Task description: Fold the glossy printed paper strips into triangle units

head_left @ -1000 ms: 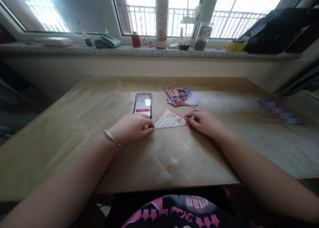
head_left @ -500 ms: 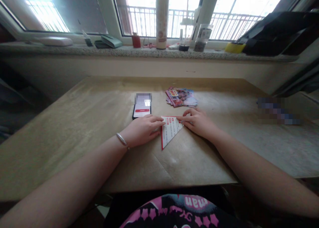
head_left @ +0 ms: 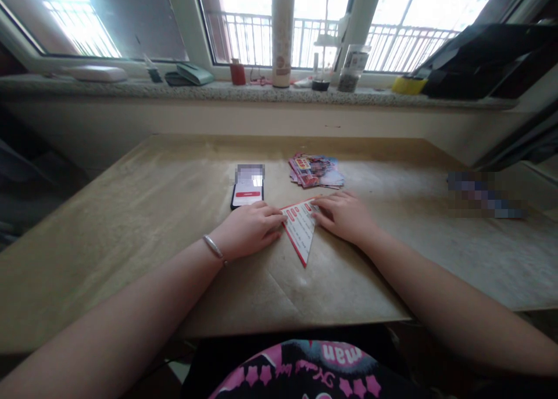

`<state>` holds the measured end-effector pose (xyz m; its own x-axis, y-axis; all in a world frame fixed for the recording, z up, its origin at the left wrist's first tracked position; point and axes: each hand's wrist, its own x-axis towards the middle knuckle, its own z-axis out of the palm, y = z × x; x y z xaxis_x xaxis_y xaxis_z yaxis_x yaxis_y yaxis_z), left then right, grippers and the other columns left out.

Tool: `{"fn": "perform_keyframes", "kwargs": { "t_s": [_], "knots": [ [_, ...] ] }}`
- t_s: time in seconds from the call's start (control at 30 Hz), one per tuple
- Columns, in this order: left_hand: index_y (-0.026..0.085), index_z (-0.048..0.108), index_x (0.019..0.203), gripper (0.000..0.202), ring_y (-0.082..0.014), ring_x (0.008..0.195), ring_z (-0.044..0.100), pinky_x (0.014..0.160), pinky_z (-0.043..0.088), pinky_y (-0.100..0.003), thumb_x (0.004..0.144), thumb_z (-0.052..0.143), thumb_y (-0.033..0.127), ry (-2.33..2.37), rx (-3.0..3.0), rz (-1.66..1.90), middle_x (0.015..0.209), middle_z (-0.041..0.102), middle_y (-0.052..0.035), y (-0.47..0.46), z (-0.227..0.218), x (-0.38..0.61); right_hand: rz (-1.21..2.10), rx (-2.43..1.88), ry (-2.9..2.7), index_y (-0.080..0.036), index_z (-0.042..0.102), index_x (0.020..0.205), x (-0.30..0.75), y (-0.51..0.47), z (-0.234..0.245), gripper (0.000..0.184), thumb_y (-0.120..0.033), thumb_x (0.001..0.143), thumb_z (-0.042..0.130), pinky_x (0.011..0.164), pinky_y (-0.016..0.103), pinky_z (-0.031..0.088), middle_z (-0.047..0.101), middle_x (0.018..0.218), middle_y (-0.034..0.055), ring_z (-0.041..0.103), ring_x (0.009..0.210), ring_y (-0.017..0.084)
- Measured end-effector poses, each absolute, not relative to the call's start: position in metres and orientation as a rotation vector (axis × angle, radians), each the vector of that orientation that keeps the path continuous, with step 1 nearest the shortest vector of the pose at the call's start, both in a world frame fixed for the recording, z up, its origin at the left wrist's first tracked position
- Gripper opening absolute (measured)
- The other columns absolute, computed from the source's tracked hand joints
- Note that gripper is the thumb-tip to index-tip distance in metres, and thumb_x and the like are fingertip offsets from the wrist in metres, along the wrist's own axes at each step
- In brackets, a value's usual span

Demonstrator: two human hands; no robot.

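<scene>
Head view: the paper (head_left: 300,229), a folded white triangle with red edging and rows of print, lies on the table (head_left: 270,297) in front of the person, between the two hands. Left hand (head_left: 249,229): fingertips touch the paper at its left corner; the palm is off to the left, clear of the sheet. Right hand (head_left: 347,218): finger and thumb at the upper right corner, a little apart from each other, partly covering that corner. Cannot tell for either hand whether the paper is pinched or only pressed to the table. Most of the sheet lies in the gap, on the near side of the fingertips.

Orientation: sharp tip toward the person, free of both hands. Long axis runs near to far, tip at the near end; short edge at the far end, its right end farther from the person than its left. Red left edge slants from the left fingertips down to the tip.

Surroundings: phone (head_left: 247,200) just beyond the left hand; stack of cards (head_left: 317,172) beyond the paper, apart from it.
</scene>
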<state>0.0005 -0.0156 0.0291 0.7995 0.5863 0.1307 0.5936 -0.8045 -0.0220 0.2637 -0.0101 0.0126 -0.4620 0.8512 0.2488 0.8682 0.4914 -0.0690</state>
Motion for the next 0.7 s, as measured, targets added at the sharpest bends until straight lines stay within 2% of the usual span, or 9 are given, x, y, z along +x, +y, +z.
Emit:
{"fn": "perform_keyframes", "kwargs": {
  "t_s": [0.17, 0.3, 0.4, 0.5, 0.57, 0.63, 0.7],
  "knots": [
    [0.023, 0.061, 0.122, 0.031, -0.0216, 0.097, 0.059, 0.083, 0.051, -0.034, 0.093, 0.052, 0.031, -0.963, -2.908, -0.153, 0.11, 0.064, -0.0071, -0.016, 0.031, 0.0, 0.161, -1.282, -2.559, -0.018, 0.058, 0.129, 0.264, -0.006, 0.003, 0.052, -0.048, 0.086, 0.059, 0.109, 0.048, 0.035, 0.051, 0.143, 0.0123, 0.045, 0.13, 0.029],
    [0.024, 0.06, 0.123, 0.032, -0.0208, 0.096, 0.06, 0.082, 0.051, -0.033, 0.092, 0.053, 0.031, -0.991, -2.907, -0.141, 0.112, 0.062, -0.007, -0.015, 0.03, 0.0, 0.256, -1.229, -2.584, -0.019, 0.055, 0.134, 0.266, -0.004, -0.001, 0.053, -0.042, 0.087, 0.06, 0.113, 0.049, 0.03, 0.044, 0.148, 0.0131, 0.035, 0.137, 0.03],
    [0.022, 0.059, 0.124, 0.034, -0.022, 0.102, 0.059, 0.087, 0.051, -0.035, 0.092, 0.054, 0.03, -1.019, -2.903, -0.171, 0.121, 0.061, -0.0078, -0.016, 0.03, 0.0, 0.271, -1.203, -2.569, -0.027, 0.059, 0.131, 0.267, -0.005, -0.002, 0.044, -0.039, 0.088, 0.058, 0.112, 0.051, 0.032, 0.046, 0.145, 0.0107, 0.037, 0.136, 0.03],
    [0.021, 0.063, 0.117, 0.028, -0.0216, 0.101, 0.059, 0.087, 0.051, -0.035, 0.093, 0.053, 0.031, -1.021, -2.906, -0.159, 0.112, 0.065, -0.0073, -0.017, 0.031, 0.0, 0.261, -1.152, -2.568, -0.03, 0.063, 0.126, 0.267, -0.005, -0.001, 0.037, -0.036, 0.09, 0.056, 0.109, 0.049, 0.037, 0.054, 0.136, 0.0097, 0.045, 0.128, 0.027],
    [0.022, 0.065, 0.114, 0.026, -0.0205, 0.096, 0.06, 0.083, 0.052, -0.033, 0.093, 0.053, 0.031, -1.009, -2.9, -0.161, 0.105, 0.066, -0.0066, -0.017, 0.031, 0.0, 0.212, -1.143, -2.583, -0.028, 0.064, 0.126, 0.266, -0.006, 0.001, 0.037, -0.034, 0.091, 0.053, 0.109, 0.048, 0.037, 0.057, 0.133, 0.0088, 0.047, 0.126, 0.027],
    [0.023, 0.065, 0.113, 0.025, -0.0197, 0.093, 0.06, 0.08, 0.052, -0.032, 0.093, 0.053, 0.03, -0.988, -2.896, -0.183, 0.103, 0.066, -0.0061, -0.016, 0.03, 0.0, 0.136, -1.158, -2.624, -0.025, 0.061, 0.131, 0.264, -0.009, 0.003, 0.04, -0.035, 0.093, 0.05, 0.112, 0.051, 0.032, 0.056, 0.137, 0.0083, 0.042, 0.132, 0.03],
    [0.023, 0.066, 0.111, 0.024, -0.0194, 0.093, 0.06, 0.08, 0.051, -0.032, 0.094, 0.052, 0.03, -0.975, -2.901, -0.203, 0.103, 0.066, -0.006, -0.015, 0.029, 0.0, 0.085, -1.186, -2.679, -0.022, 0.055, 0.137, 0.262, -0.013, 0.006, 0.05, -0.043, 0.093, 0.049, 0.115, 0.057, 0.025, 0.05, 0.145, 0.0092, 0.032, 0.14, 0.035]
  ]
}}
